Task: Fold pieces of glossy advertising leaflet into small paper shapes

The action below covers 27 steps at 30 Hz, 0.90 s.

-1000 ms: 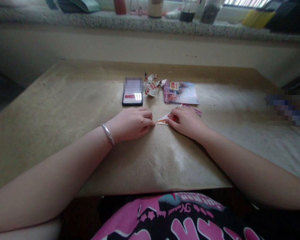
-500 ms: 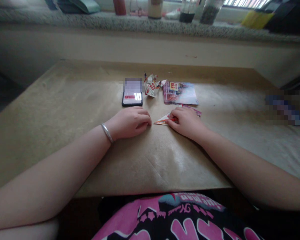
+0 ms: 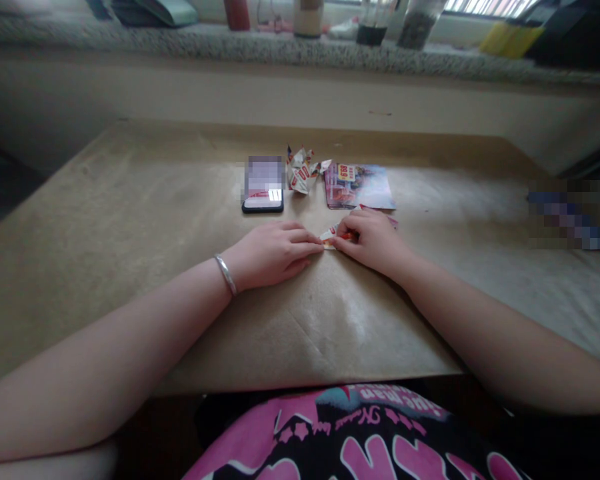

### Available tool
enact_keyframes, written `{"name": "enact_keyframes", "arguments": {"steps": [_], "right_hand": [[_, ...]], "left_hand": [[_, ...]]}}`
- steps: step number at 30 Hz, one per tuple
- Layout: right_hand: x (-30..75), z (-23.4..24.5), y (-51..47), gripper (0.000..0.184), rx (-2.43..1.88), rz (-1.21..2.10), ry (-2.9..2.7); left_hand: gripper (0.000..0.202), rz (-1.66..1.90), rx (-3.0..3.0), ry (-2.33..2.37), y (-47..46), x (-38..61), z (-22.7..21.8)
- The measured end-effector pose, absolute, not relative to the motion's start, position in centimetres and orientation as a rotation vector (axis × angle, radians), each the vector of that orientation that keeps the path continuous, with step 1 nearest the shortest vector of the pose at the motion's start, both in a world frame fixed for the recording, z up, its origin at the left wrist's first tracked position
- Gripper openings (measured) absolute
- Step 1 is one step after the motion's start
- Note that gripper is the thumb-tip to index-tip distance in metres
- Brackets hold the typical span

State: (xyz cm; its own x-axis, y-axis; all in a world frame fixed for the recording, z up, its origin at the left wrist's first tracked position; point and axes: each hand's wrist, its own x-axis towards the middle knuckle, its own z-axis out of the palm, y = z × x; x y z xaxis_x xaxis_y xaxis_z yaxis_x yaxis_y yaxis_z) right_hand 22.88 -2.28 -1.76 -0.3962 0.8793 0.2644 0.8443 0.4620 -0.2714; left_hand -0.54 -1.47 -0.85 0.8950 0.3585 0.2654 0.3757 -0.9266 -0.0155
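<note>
A folded piece of printed paper (image 3: 329,239), white with red and orange marks, lies on the table between my hands. My right hand (image 3: 373,240) pinches it between thumb and fingers, and the palm side hides much of it. A pinkish end of the paper peeks out past the knuckles. My left hand (image 3: 280,253), with a silver bangle at the wrist, rests flat on the table with fingers stretched out. Its fingertips touch the paper's pointed left end and cover the tip.
Beyond my hands are a phone (image 3: 263,187), a crumpled-looking folded paper figure (image 3: 301,172) and a stack of printed leaflets (image 3: 373,188). A blurred item (image 3: 570,217) lies at the table's right. Jars and a yellow object (image 3: 511,39) stand on the stone windowsill (image 3: 260,48).
My left hand has moved right, its curled fingers straightening until the tips reach the folded paper's point. My right hand keeps its pinch and has barely moved.
</note>
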Motion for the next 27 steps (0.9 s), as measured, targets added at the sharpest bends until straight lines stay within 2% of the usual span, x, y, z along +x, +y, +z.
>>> {"name": "enact_keyframes", "arguments": {"steps": [4,10,23,27], "right_hand": [[23.8,-1.3,-2.5,0.017,-1.529,0.171,-2.295],[25.0,-1.2,-2.3,0.023,-1.711,0.290,-2.179],[25.5,-2.0,-2.1,0.019,-1.746,0.133,-2.052],[25.4,-2.1,-1.7,0.019,-1.711,0.203,-1.994]], "left_hand": [[0.035,-0.372,-3.010,-0.592,-1.5,-0.7,-0.9],[0.039,-0.352,-3.029,-0.606,-1.5,-0.6,-0.9],[0.036,-0.337,-3.064,-0.613,-1.6,-0.4,-0.8],[0.036,-0.339,-3.063,-0.583,-1.5,-0.5,-0.7]]}}
